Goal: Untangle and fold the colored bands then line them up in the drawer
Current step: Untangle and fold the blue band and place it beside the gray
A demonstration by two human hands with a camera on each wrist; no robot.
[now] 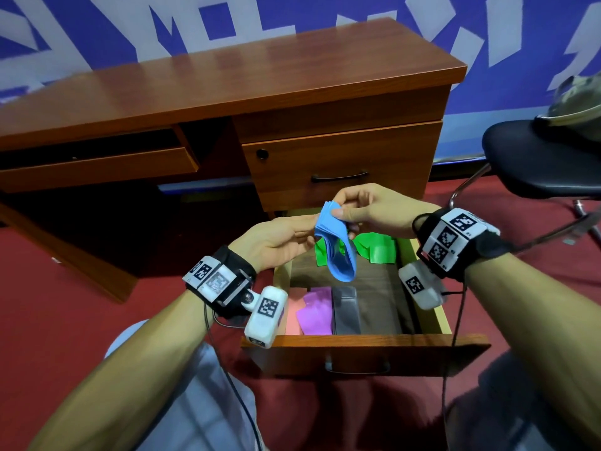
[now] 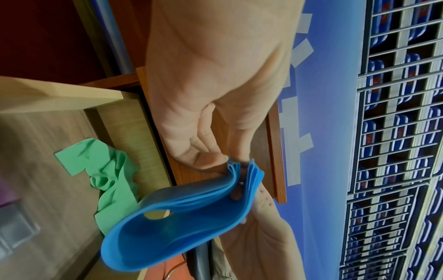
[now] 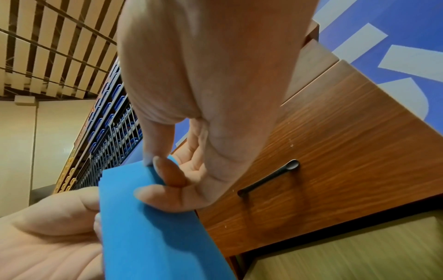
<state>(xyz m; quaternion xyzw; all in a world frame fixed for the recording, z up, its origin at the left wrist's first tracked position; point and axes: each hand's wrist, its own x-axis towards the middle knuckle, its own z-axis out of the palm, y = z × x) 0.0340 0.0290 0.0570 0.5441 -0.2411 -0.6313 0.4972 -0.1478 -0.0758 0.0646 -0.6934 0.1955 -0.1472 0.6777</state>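
Observation:
A blue band [image 1: 338, 252], folded into several layers, hangs in a loop over the open drawer [image 1: 357, 346]. My right hand [image 1: 341, 209] pinches its stacked upper ends between thumb and forefinger [image 3: 155, 178]. From the left, my left hand [image 1: 312, 227] pinches the same layered edge [image 2: 230, 161]. A crumpled green band [image 1: 377, 247] lies at the back of the drawer. At the front left of the drawer, folded pink [image 1: 291, 317], purple [image 1: 313, 312] and grey [image 1: 346, 312] bands lie side by side.
Above the open drawer is a closed drawer with a black handle [image 1: 340, 177] in the brown desk [image 1: 227, 83]. A black chair [image 1: 540, 157] carrying a camouflage cap [image 1: 579, 102] stands to the right. The floor is red carpet [image 1: 81, 288]. My knees flank the drawer front.

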